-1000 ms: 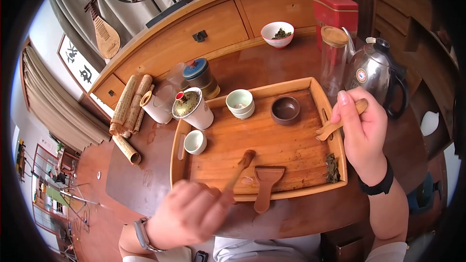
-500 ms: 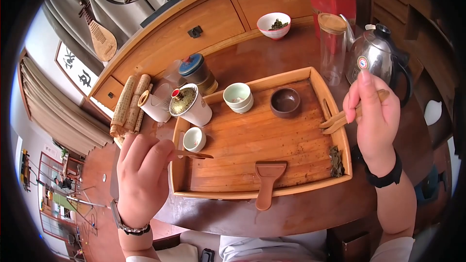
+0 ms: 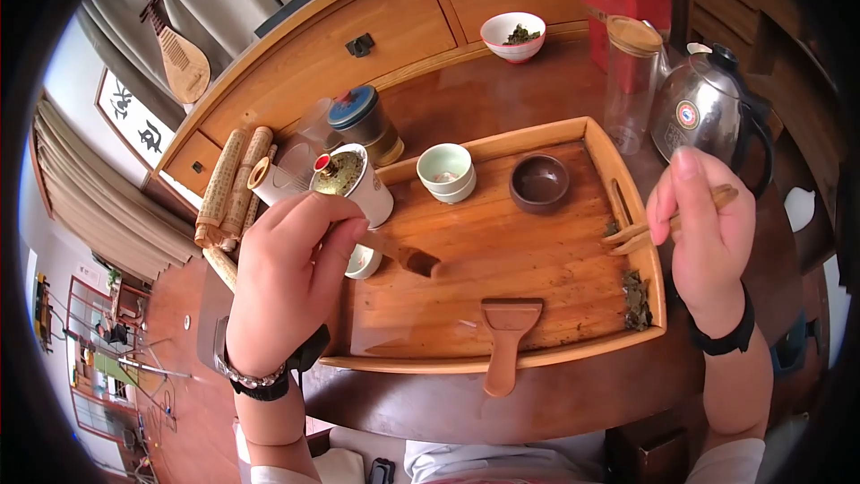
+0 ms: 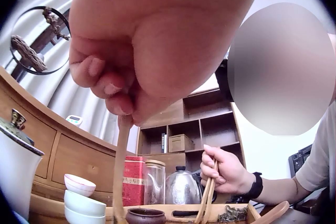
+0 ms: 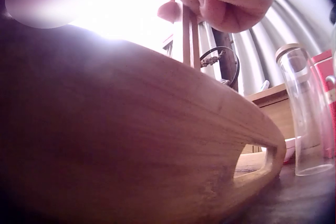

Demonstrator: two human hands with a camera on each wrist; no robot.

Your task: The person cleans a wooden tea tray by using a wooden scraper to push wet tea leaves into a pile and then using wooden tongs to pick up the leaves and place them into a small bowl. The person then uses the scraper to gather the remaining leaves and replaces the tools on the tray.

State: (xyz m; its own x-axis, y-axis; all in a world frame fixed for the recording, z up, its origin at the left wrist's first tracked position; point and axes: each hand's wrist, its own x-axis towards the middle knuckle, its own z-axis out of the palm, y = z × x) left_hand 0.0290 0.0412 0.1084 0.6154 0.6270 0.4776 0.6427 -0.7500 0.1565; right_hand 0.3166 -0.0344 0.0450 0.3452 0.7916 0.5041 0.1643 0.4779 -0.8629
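Observation:
My left hand (image 3: 291, 282) pinches a thin wooden tool (image 3: 408, 257) with a darker scoop-like end, held over the left part of the wooden tray (image 3: 430, 364). Behind that hand a small pale cup (image 3: 363, 262) is partly hidden. My right hand (image 3: 708, 237) grips wooden tongs (image 3: 638, 237) across the tray's right rim; in the left wrist view the tongs (image 4: 207, 198) point down. Dark wet leaves (image 3: 636, 300) lie in the tray's right corner. A flat wooden scraper (image 3: 511, 341) rests over the front rim. Two stacked pale cups (image 3: 446, 173) and a brown bowl (image 3: 539, 183) stand at the back.
Left of the tray are a lidded white cup (image 3: 363, 188), a blue-lidded jar (image 3: 365, 125) and bamboo scrolls (image 3: 224, 188). Behind and right stand a white bowl (image 3: 513, 37), a red tin (image 3: 627, 0), a glass jar (image 3: 630, 85) and a steel kettle (image 3: 703, 108).
My left hand has moved left and up from the tray's front edge with its tool, whose scoop-like end now faces right. My right hand has shifted slightly right and down, still gripping the tongs.

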